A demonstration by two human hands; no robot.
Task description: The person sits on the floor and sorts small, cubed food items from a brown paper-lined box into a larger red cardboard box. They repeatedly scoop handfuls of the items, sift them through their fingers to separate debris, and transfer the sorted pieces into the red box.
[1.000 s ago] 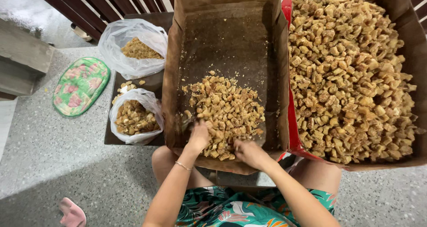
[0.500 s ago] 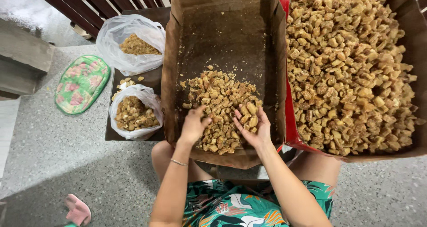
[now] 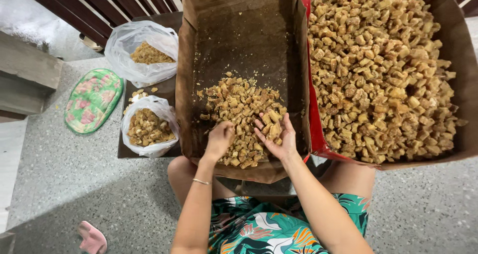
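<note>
Head view, looking straight down. The person sits with bare knees against the near end of a brown cardboard box lined with stained paper. A heap of golden-brown fried pieces lies in the near half of this box; the far half holds only crumbs.

The left hand rests on the near left part of the heap, fingers curled down into the pieces; whether it grips any cannot be told. A thin bracelet sits on that wrist.

The right hand lies just beside it on the right, palm up and fingers spread, flat and open, with a few pieces resting on the fingers. The two hands are near each other but apart.

Right of this box, touching its wall, stands a second, larger box with a red edge along its left side, filled nearly to the rim with the same kind of pieces.

Left of the first box, two clear plastic bags sit on a dark board: the far bag holds finer crumbs, the near bag holds pieces. Further left on the speckled floor lies a green and pink floral mat. A pink slipper lies at the near left. The person wears a green floral garment.
</note>
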